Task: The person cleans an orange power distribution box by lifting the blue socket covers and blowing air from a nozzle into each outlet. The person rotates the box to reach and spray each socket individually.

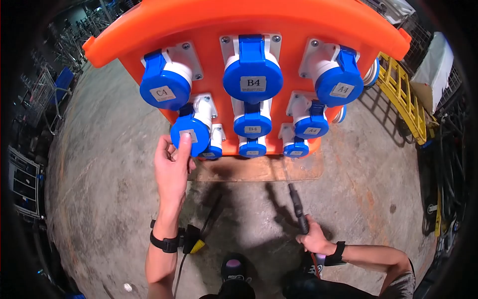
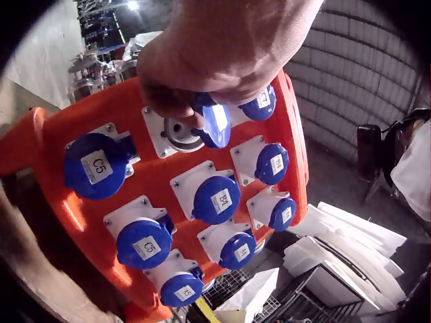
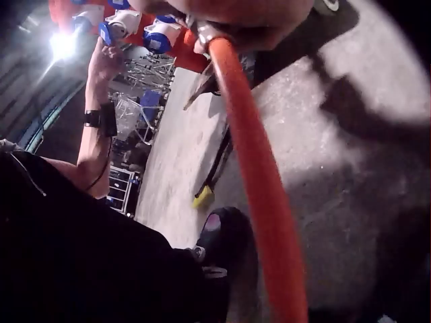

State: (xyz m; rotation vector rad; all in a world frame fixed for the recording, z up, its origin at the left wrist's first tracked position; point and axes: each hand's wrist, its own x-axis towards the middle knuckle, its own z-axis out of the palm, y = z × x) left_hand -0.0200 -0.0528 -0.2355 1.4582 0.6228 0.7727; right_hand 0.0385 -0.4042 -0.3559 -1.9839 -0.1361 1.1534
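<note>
On the orange distribution box (image 1: 206, 30), my left hand (image 1: 171, 167) pinches the blue hinged socket cover (image 1: 200, 133) in the second row at left, thumb across its label. In the left wrist view this cover (image 2: 217, 126) stands swung away from its grey-white socket (image 2: 183, 139), baring part of the contact face. Lower down at right, my right hand (image 1: 314, 238) grips a black air blow gun (image 1: 297, 202), its thin nozzle pointing up toward the box. A red hose (image 3: 252, 161) runs from that hand in the right wrist view. Other blue covers, such as B4 (image 1: 253, 82), lie closed.
Beneath the box is a wooden board (image 1: 249, 171) on the concrete floor (image 1: 114, 164). A yellow ladder (image 1: 406, 99) stands at right, near bundled black cables (image 1: 450, 164). A black and yellow object (image 1: 194, 241) appears beside my left wrist. Wire racks (image 1: 47, 94) line the left.
</note>
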